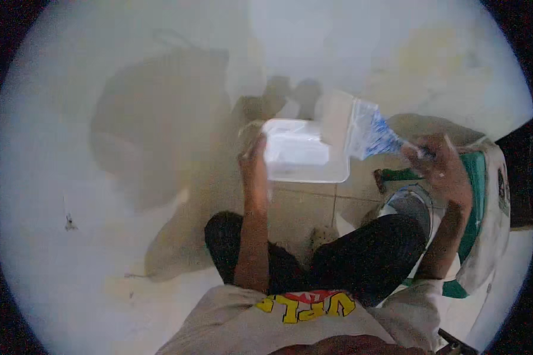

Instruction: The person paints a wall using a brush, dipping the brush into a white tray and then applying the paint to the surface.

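Note:
My left hand (pixel 252 148) grips the left end of a shallow white rectangular plastic container (pixel 304 174), its fingers partly hidden at the rim. On the right, my right hand (pixel 439 164) is closed on the gathered end of a clear plastic bag (pixel 368 128) with blue markings. The bag widens toward the container and overlaps its upper right part. A pale beige section (pixel 337 117) forms its far end; whether this is its contents cannot be told. The bag and right hand are blurred.
A pale wall (pixel 182 111) carries shadows. Below the container shows a tiled floor (pixel 306 199). Close by my right arm is a green and whitish object (pixel 475 177), of unclear kind. A round, clear-rimmed object (pixel 408 199) lies by my right knee.

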Motion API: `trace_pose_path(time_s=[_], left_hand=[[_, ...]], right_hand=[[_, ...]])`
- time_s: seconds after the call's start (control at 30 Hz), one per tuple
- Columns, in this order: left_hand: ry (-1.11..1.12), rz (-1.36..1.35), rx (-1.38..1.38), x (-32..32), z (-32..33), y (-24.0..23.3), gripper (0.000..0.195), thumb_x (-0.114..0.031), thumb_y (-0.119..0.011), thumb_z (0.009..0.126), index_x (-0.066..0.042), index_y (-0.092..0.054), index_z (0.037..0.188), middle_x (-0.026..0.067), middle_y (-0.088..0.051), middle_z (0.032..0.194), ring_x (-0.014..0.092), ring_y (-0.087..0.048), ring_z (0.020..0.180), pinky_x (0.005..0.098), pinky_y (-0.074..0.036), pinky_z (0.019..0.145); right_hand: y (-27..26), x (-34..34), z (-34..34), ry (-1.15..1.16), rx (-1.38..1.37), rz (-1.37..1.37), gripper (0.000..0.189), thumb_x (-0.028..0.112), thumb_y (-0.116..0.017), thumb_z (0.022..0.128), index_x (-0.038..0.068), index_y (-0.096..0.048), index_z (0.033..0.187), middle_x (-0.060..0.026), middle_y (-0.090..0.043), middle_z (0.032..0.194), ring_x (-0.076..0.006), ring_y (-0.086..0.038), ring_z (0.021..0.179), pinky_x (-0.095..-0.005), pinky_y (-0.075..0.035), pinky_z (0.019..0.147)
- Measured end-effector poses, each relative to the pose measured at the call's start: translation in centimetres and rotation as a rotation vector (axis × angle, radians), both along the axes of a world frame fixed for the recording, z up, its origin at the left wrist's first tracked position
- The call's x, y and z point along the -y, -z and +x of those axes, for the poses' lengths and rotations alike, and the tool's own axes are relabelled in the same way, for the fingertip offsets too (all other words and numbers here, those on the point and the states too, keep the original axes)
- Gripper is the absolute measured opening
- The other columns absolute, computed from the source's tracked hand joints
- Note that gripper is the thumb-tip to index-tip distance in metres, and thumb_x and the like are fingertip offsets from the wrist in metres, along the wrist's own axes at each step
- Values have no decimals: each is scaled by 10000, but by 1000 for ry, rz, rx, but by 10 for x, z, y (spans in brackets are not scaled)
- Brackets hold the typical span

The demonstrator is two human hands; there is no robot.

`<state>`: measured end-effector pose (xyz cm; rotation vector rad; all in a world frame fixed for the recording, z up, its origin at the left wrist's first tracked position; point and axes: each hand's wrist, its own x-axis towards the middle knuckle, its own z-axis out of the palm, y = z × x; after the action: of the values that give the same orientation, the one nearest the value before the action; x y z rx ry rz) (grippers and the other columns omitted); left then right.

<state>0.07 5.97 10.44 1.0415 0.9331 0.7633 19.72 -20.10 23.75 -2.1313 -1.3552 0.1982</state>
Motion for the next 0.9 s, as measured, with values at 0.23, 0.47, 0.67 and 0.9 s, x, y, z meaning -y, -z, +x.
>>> trace_pose_path(time_s=[0.23, 0.47, 0.67, 0.9], left_hand=[[148, -71, 77, -3, 9, 27, 467, -350, -599, 786, 16, -555, 1071, 126, -581, 1029, 214, -553, 934, 330, -429, 801], [155, 11, 128, 11, 10, -3, 365, -232, -532, 835, 61, -565, 1051, 114, -608, 966, 163, -540, 891, 292, -394, 824], [117, -85, 297, 11, 9, -3, 361, -224, -529, 843, 51, -556, 1075, 105, -599, 997, 150, -538, 902, 294, -405, 819], [124, 116, 177, 25, 23, 10, 406, -262, -526, 853, 57, -535, 1103, 100, -588, 1010, 149, -517, 933, 295, -395, 844]], right_hand=[[-40, -44, -36, -187, 733, -415, 370, 341, -553, 790, 60, -541, 1031, -161, -519, 1022, -333, -503, 976, -424, -403, 844], [-49, -94, -57, -56, 351, -568, 295, 310, -586, 776, 49, -562, 912, -124, -530, 961, -285, -537, 906, -389, -463, 754], [-35, -107, -46, 249, -377, -564, 272, 265, -600, 776, 69, -548, 956, -121, -537, 936, -258, -543, 822, -374, -465, 742], [-13, -92, -13, -138, -103, -733, 283, 239, -553, 796, 99, -551, 1043, -152, -526, 920, -292, -525, 862, -397, -450, 764]])
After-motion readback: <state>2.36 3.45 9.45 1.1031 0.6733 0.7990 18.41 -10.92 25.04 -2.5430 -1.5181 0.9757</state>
